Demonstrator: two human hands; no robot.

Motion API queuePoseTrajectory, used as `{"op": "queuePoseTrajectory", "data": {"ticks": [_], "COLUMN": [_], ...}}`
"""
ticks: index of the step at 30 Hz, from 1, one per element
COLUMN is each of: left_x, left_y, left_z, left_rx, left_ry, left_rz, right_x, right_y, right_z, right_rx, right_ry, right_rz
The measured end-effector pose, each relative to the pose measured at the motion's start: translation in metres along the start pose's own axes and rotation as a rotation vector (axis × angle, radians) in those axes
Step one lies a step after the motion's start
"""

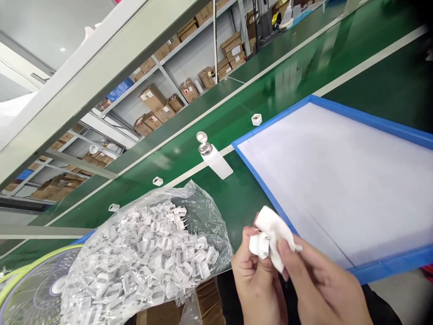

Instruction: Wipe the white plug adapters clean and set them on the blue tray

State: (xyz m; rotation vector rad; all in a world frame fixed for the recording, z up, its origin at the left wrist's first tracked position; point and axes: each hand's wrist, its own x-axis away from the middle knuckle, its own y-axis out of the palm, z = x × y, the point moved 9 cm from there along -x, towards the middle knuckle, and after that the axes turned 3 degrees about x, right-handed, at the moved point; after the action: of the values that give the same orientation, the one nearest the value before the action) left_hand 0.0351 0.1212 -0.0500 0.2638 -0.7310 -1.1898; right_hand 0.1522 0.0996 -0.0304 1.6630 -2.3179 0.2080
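Casing [259, 245] clamped in left hand [254, 280], cloth [274, 227] in right hand [320, 280]; tray edge [389, 269] near, bench [241, 196] open toward bottle [217, 161].

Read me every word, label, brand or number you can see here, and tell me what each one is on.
No text can be read.
Labels on the shelved cartons: too small and blurred to read.
Bottle, tray, held white piece and cloth: no lettering visible.

Bright — pale glare on green surface [233, 117] — top-right corner dark.
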Motion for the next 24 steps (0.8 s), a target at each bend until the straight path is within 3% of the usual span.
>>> {"op": "queuePoseTrajectory", "data": {"ticks": [2,5,7,9,12,18,24], "left_x": [0.0,0.002,0.005,0.009,0.01,0.01,0.017], "left_y": [0.004,0.007,0.007,0.005,0.003,0.002,0.004], "left_z": [-0.003,-0.003,-0.004,-0.006,-0.005,-0.001,0.01], "left_rx": [0.072,0.152,0.155,0.148,0.137,0.04,-0.047], "left_ry": [-0.079,-0.231,-0.364,-0.465,-0.483,-0.373,-0.25], "left_rz": [-0.032,-0.002,0.049,0.099,0.108,0.007,0.026], "right_x": [-0.018,-0.037,-0.041,-0.04,-0.035,-0.028,-0.021], "right_y": [-0.007,-0.036,-0.045,-0.04,-0.031,-0.003,0.006], "right_z": [-0.005,-0.02,-0.035,-0.047,-0.05,-0.028,-0.04], "right_rx": [-0.006,0.099,0.239,0.352,0.387,0.271,0.196], "right_ry": [-0.047,-0.161,-0.279,-0.406,-0.47,-0.258,-0.251], "right_rz": [-0.011,0.165,0.204,0.132,-0.004,-0.407,-0.588]}}
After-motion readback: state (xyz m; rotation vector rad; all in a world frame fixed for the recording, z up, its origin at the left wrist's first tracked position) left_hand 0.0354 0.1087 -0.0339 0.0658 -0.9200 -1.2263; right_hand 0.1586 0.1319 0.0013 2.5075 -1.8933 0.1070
